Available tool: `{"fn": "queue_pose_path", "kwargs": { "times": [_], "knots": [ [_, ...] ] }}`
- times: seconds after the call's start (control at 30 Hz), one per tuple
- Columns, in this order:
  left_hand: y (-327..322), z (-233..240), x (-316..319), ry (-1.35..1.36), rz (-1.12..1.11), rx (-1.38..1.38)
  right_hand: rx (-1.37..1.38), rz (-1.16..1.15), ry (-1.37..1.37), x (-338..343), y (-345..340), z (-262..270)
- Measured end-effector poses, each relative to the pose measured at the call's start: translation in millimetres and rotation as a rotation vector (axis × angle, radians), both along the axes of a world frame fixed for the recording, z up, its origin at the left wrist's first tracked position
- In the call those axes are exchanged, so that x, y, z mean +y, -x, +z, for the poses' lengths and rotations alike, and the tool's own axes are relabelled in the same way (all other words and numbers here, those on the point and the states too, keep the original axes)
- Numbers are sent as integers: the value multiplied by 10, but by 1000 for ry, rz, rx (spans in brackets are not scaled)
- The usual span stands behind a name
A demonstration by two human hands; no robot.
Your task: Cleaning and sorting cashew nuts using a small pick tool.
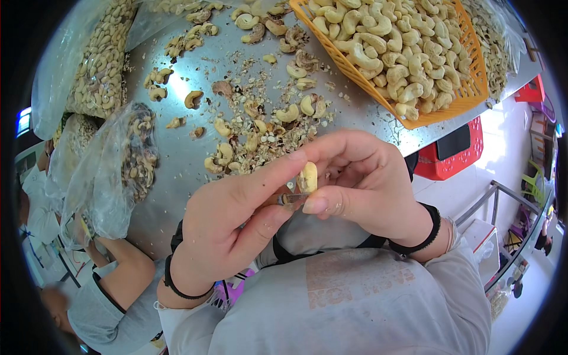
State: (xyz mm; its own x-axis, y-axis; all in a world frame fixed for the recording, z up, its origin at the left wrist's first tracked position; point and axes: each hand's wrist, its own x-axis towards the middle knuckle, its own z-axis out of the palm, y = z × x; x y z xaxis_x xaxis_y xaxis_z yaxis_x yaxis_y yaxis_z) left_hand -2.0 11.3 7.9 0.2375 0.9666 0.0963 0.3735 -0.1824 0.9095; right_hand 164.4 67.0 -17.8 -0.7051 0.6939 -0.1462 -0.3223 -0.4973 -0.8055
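Between the thumb and fingers of my right hand [355, 186] is a pale cashew kernel [309, 177] with some brownish skin on one side. My left hand [239, 213] grips a small knife [293, 198], whose short metal blade lies against the lower end of the kernel; most of its handle is hidden by my fingers. Beyond my hands, loose cashew kernels [287, 113] lie among skin flakes and crumbs [270, 146] on the metal table [173, 146]. An orange plastic basket [355, 80], heaped with pale cashews [399, 53], stands at the back right.
Plastic bags of cashews [100, 66] and darker pieces [140, 151] line the table's left side. Another bag [492, 49] stands right of the basket. A co-worker [120, 284] sits at the lower left. A red stool [452, 155] bearing a dark, flat object is beyond the table's right edge.
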Motion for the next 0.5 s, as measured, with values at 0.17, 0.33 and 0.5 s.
{"fn": "queue_pose_path", "kwargs": {
  "times": [0.17, 0.33, 0.5],
  "knots": [
    [-23, 35, 3, -102, 26, 160, -7, 14, -30, 4, -11, 20],
    [-27, 70, 9, -113, 74, 192, 3, 5, -43, -19, -2, 27],
    [-39, 75, 20, -78, 77, 113, 3, -1, -24, -6, 4, 20]
  ]
}}
